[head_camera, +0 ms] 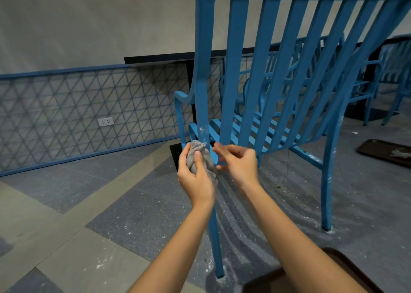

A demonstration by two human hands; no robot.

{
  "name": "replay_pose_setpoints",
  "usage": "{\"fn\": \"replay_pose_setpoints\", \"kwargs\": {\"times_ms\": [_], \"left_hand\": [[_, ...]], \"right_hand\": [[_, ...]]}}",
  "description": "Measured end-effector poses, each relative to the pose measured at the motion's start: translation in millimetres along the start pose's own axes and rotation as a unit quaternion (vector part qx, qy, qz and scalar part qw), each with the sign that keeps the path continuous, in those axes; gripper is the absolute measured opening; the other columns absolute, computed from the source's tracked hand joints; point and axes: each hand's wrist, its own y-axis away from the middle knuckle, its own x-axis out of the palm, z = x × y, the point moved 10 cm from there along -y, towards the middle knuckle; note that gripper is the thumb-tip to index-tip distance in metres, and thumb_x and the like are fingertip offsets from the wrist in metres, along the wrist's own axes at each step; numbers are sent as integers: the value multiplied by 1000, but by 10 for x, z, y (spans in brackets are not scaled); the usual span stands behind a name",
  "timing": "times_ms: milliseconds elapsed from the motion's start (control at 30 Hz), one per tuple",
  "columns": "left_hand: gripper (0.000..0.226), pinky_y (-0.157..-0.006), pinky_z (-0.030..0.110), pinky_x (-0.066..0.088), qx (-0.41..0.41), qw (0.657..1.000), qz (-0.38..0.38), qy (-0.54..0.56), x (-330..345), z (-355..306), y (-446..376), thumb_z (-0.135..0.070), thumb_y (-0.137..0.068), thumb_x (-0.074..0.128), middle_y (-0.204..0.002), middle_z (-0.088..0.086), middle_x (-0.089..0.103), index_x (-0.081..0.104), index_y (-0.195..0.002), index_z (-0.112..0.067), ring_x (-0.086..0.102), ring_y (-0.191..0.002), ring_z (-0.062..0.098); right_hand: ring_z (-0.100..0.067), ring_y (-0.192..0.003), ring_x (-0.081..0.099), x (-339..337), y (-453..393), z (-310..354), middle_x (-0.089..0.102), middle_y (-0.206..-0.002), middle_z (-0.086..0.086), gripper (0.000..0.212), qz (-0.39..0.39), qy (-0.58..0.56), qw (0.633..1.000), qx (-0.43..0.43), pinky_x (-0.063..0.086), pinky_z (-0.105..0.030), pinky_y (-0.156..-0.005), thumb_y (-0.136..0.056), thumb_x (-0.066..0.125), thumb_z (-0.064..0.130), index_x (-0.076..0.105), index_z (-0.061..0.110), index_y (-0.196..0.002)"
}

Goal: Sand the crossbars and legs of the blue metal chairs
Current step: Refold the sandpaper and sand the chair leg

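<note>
Readying the sanding pad at the rear leg of the chair, mid-frame.

The left hand (195,174) is closed around a folded grey pad (196,153), pressed just beside the rear leg (205,105) where it meets the seat, at a patch already scuffed pale. The right hand (236,162) is loosely curled with its fingers at the leg, holding nothing I can make out. The chair (289,70) fills the right of the frame; more blue chairs stand behind it, upper right. White dust on the floor (111,203) around the legs suggests sanding is well under way. Next, I judge, the pad needs wrapping round the leg and stroking down toward the foot at bottom centre, with the right hand steadying the frame.
</note>
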Motion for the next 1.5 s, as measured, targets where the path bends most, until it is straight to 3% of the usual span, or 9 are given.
{"fn": "replay_pose_setpoints", "kwargs": {"times_ms": [133,300,433,667,833,967,1267,1400,1500], "left_hand": [[36,-84,5,46,56,998,-36,14,-63,-107,-141,-16,-97,57,-118,-14,61,57,-132,-10,58,-108,-10],[37,-98,20,46,204,978,0,-51,168,-364,-238,-13,-94,62,-123,1,62,59,-130,-7,58,-117,11],[39,-100,34,49,273,955,29,-109,397,-385,-303,-12,-91,66,-126,5,61,61,-129,-9,57,-118,18],[39,-99,46,50,371,902,90,-200,595,-313,-372,-5,-88,68,-129,18,56,61,-127,-1,54,-123,27],[39,-95,48,51,403,863,120,-278,553,-229,-278,-4,-89,66,-122,21,59,59,-127,2,57,-117,32],[38,-85,49,54,410,844,135,-318,448,-94,-143,1,-85,68,-113,22,63,62,-123,4,62,-107,35],[32,-91,46,54,434,848,126,-276,596,-450,-245,-4,-92,62,-116,23,59,62,-122,5,59,-111,34],[34,-85,46,55,431,834,122,-321,612,-394,-247,-4,-89,66,-112,23,61,63,-121,5,62,-105,35],[35,-85,46,55,429,831,128,-331,568,-333,-206,-3,-87,68,-109,22,63,64,-120,5,63,-103,35]], "right_hand": [[-4,-80,67,-410,-168,297,71,-82,11,10,-128,98,981,-103,54,-20,-71,-81,75,25,72,20,-89],[-6,-95,64,-279,-387,339,66,-109,4,34,-97,91,982,-132,50,-13,-84,-87,70,21,64,15,-120],[6,-94,61,-110,-526,336,65,-107,14,34,-67,126,980,-138,46,-5,-85,-91,65,24,63,17,-124],[-9,-102,65,-8,-533,312,70,-107,4,29,-73,139,973,-171,53,-35,-93,-94,59,31,63,15,-117],[-7,-96,65,-24,-536,302,70,-101,7,27,-80,139,974,-158,55,-32,-88,-93,61,31,63,15,-114],[3,-89,63,-27,-541,279,66,-92,16,23,-76,145,975,-152,51,-18,-80,-93,61,31,63,17,-111],[21,-80,55,-39,-504,274,59,-86,24,21,-87,162,975,-122,41,1,-65,-92,62,33,60,21,-110],[-5,-99,58,-133,-403,156,63,-108,9,29,-132,145,977,-89,47,-18,-85,-91,63,25,60,22,-119],[-13,-88,57,-242,-204,127,58,-105,0,27,-191,150,962,-123,48,-24,-77,-86,62,9,61,18,-111]]}}
